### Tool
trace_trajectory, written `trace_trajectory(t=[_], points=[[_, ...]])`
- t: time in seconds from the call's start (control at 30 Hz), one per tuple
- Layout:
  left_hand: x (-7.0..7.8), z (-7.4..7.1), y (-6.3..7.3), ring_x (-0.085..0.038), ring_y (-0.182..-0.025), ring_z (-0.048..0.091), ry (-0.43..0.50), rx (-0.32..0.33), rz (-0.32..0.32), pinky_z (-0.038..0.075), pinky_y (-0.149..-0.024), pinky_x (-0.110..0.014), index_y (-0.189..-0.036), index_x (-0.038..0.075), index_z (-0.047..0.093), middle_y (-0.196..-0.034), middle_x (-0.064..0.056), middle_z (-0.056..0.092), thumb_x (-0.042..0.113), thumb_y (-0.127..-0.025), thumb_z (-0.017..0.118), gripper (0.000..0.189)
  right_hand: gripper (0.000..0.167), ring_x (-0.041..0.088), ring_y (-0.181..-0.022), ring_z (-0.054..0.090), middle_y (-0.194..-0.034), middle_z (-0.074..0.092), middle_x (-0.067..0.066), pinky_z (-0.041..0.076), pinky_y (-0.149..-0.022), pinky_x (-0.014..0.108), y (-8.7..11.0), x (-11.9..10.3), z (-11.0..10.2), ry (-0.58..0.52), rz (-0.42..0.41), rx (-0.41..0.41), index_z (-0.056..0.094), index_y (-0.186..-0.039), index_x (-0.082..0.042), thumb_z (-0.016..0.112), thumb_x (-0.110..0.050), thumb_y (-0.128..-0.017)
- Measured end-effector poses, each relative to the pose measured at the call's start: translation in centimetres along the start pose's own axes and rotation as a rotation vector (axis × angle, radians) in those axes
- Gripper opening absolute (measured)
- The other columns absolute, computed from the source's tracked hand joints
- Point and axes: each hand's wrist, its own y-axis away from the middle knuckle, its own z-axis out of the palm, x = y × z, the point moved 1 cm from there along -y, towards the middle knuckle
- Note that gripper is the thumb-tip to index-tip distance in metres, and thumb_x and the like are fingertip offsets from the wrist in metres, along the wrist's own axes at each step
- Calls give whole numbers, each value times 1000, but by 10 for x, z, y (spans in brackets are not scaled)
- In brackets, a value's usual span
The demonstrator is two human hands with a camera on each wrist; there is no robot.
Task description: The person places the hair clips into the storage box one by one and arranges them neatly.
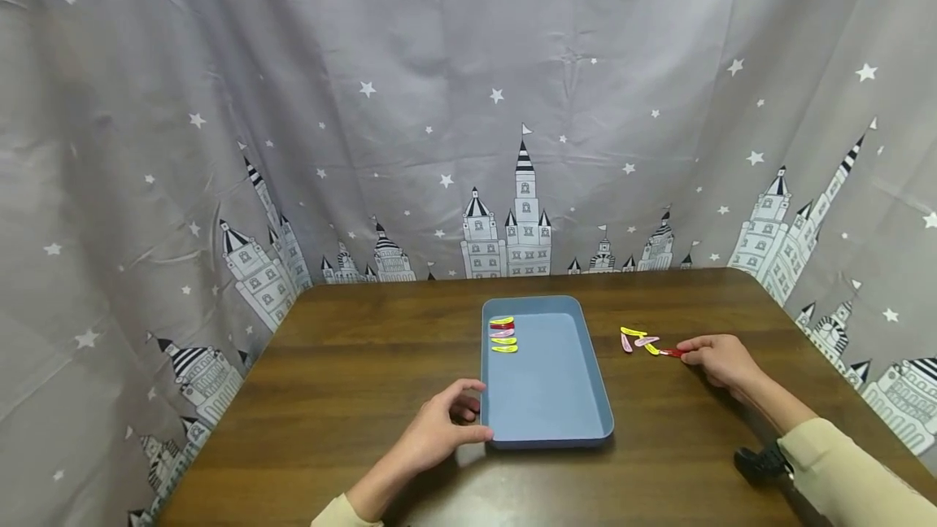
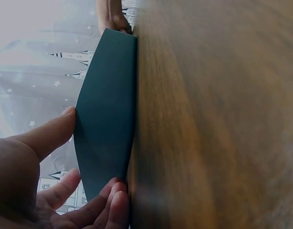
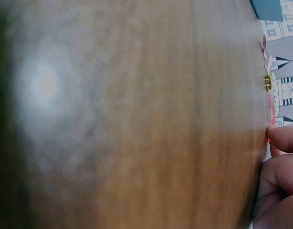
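In the head view my right hand (image 1: 721, 362) pinches a red snap hair clip (image 1: 672, 353) between thumb and fingertips, low over the table. This red clip (image 3: 272, 112) also shows in the right wrist view. Beside it lie a yellow hair clip (image 1: 633, 332), a pink hair clip (image 1: 626, 343), another pink one and a second yellow one. My left hand (image 1: 439, 423) rests against the left side of a blue-grey tray (image 1: 545, 413), thumb at the rim near its front corner. Several yellow, red and pink hair clips (image 1: 503, 341) lie in a column at the tray's upper left.
The brown wooden table (image 1: 366, 364) carries the tray near its middle. Behind it hangs a grey curtain (image 1: 410, 104) with stars and castles. Something black (image 1: 761, 462) sits at the right wrist, by the sleeve.
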Motion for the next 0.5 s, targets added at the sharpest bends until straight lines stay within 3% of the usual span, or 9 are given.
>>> trace_trajectory(t=[0.33, 0.5], points=[[0, -4, 0, -21, -98, 63, -11, -5, 14, 49, -83, -35, -130, 13, 59, -109, -8, 69, 28, -79, 86, 60, 33, 3, -41, 30, -51, 39, -12, 33, -42, 22, -3, -3, 1, -42, 4, -39, 62, -118, 15, 66, -6, -92], [-1, -1, 0, -21, -98, 63, 8, -7, 12, 49, -84, -36, -130, 13, 59, -109, -6, 69, 28, -80, 86, 59, 26, 2, -41, 31, -52, 42, -11, 32, -41, 22, -4, 0, 0, -44, -4, -21, 64, -111, 13, 65, -5, -92]])
